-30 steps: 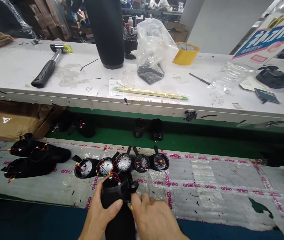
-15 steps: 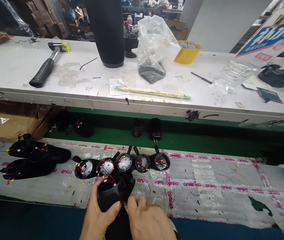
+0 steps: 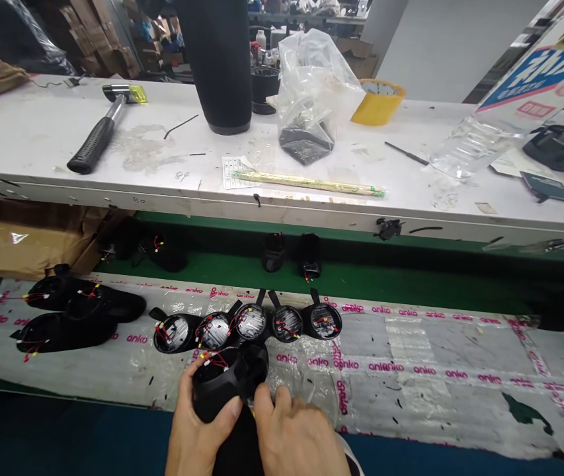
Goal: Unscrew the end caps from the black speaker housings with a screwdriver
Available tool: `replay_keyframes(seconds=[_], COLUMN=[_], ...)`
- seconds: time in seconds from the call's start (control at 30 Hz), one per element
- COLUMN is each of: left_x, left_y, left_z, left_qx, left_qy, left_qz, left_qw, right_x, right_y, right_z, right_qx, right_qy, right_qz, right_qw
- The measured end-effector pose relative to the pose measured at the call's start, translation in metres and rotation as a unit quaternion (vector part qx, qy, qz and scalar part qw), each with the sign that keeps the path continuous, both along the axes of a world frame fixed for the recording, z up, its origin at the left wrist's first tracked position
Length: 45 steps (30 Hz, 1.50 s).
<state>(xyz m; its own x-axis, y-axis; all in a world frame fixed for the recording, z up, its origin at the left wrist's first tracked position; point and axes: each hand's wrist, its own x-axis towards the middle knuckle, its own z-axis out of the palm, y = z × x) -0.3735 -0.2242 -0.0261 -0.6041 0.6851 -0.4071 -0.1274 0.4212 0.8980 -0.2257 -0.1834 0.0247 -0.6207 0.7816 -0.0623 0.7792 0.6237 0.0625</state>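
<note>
A black fabric-covered cylindrical housing (image 3: pixel 215 393) is tilted up toward me at the bottom centre, with red wires and small connectors showing in its open end. My left hand (image 3: pixel 202 416) wraps round its left side, thumb across the front below the rim. My right hand (image 3: pixel 296 430) is at its right side with curled fingers pressed by the black strap (image 3: pixel 253 370); whatever its fingertips grip is hidden. Just beyond stands a row of several similar housings (image 3: pixel 250 322), open ends up, with silvery insides and red wires.
More black housings (image 3: pixel 68 330) lie at left on the plastic-covered lower surface (image 3: pixel 410 396). The white shelf (image 3: pixel 162 155) above carries a hammer (image 3: pixel 96 139), a tall black cylinder (image 3: pixel 217 66), a plastic bag (image 3: pixel 309 92), a yellow tape roll (image 3: pixel 378 102) and a tilted bottle (image 3: pixel 490 125).
The view has shifted slightly, so the surroundings sit a little farther right. Both hands keep nearly the same hold on the housing.
</note>
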Motion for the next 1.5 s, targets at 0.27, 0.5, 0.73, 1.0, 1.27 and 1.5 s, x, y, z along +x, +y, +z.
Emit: replay_keyframes(seconds=[0.27,0.5,0.73,1.0,1.27,1.5], left_x=[0.001,-0.001,-0.007,0.002,-0.001,-0.002], left_y=[0.004,0.010,0.016,0.020,0.021,0.022], left_z=[0.010,0.017,0.016,0.019,0.018,0.018], left_qx=[-0.015,-0.004,0.041,0.046,0.066,0.080], left_qy=[0.039,0.051,-0.026,-0.249,-0.268,-0.241], left_qz=[-0.033,-0.062,-0.071,-0.040,-0.072,-0.082], left_qw=[0.999,0.997,0.996,0.967,0.958,0.964], right_x=[0.003,0.009,0.012,0.023,0.030,0.032], right_y=[0.002,0.007,0.017,0.036,0.041,0.043], right_z=[-0.004,-0.011,-0.023,-0.015,-0.002,0.004], right_qx=[0.007,0.022,0.013,-0.028,-0.018,-0.031], right_qy=[-0.001,0.002,0.001,0.109,0.055,0.025], right_qz=[0.012,0.055,0.093,0.099,0.125,0.160], right_qw=[1.000,0.998,0.996,0.989,0.990,0.986])
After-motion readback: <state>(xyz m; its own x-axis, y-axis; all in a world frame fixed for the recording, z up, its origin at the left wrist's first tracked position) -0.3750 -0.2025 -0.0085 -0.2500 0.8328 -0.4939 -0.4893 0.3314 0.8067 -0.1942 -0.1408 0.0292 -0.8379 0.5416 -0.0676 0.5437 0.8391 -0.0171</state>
